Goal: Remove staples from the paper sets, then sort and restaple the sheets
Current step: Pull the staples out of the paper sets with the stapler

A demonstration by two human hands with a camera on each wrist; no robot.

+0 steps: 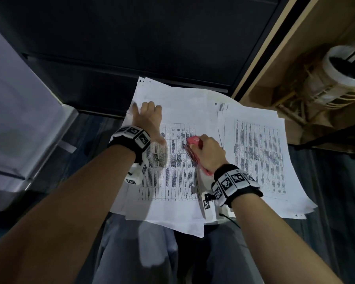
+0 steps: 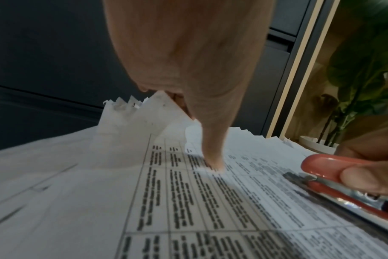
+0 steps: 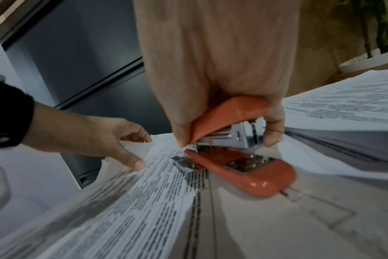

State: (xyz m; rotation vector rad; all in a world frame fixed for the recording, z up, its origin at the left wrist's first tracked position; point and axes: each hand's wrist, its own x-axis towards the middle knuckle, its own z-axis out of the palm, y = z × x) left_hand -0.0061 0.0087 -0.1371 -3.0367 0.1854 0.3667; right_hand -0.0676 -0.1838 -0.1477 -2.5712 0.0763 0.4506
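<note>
Two stacks of printed sheets cover a small table. On the left paper set (image 1: 172, 177), my left hand (image 1: 152, 124) plants its thumb on the printed grid and curls its fingers round the far left corner. In the left wrist view that corner (image 2: 144, 112) bends up toward the fingers of the left hand (image 2: 210, 136). My right hand (image 1: 208, 150) grips a red stapler (image 1: 193, 140) over the same set, near its right edge. In the right wrist view the stapler (image 3: 244, 173) has its jaws apart, its base lying on the sheets. The right paper stack (image 1: 258, 156) lies untouched.
A dark cabinet (image 1: 152, 48) stands just behind the table. A wooden shelf unit with a white plant pot (image 1: 344, 66) is at the right. A pale appliance (image 1: 19, 109) is at the left. My knees are under the table's near edge.
</note>
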